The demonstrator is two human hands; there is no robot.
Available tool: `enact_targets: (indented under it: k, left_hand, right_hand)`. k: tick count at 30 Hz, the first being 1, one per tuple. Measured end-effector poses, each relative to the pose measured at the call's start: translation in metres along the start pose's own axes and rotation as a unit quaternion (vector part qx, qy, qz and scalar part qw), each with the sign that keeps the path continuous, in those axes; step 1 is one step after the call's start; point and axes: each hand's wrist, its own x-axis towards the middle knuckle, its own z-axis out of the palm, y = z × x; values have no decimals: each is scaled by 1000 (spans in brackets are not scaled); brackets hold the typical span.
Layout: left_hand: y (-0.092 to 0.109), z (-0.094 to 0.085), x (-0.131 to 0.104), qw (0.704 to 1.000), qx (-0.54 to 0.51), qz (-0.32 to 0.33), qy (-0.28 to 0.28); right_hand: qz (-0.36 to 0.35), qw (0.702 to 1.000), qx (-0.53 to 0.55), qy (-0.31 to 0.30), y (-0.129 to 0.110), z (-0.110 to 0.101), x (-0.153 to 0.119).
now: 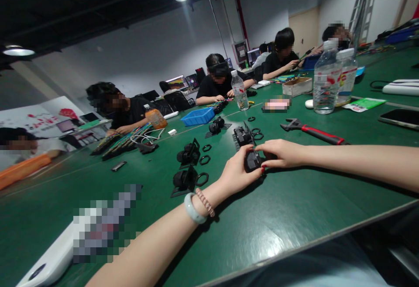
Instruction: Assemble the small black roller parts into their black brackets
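As the black plastic housing [252, 161] sits over the near half of the green tabletop [288, 217], your left hand [239, 165] and right hand [284, 153] grip it from opposite sides with bent fingers, probably to steady it. To its left, black bracketed assemblies [188, 154] stand with loose rings [207, 177] close by, perhaps keeping sets together. An adjustable wrench [322, 135] bounds your room far right; tabletop runs from your wrists to the near edge [294, 249].

The camera sits on the person's head; it looks forward and down across the green table [294, 221], from close by; the view leans sideways.
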Motion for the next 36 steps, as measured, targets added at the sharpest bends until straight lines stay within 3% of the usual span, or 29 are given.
enact_targets:
  k: [17, 26, 31, 36]
  left_hand:
    - [-3, 1, 0, 1000, 8, 0, -2]
    - [-2, 1, 0, 1000, 0, 8, 0]
    - [-2, 2, 1, 1000, -1, 8, 2]
    - [-3, 2, 1, 1000, 4, 7, 1]
  right_hand:
    - [0, 1000, -8, 26, -1, 1, 0]
    - [-120, 990, -18, 75, -5, -1, -1]
    - [-131, 984, -59, 105, -2, 5, 1]
    - [-122, 984, -95, 93, 1, 7, 1]
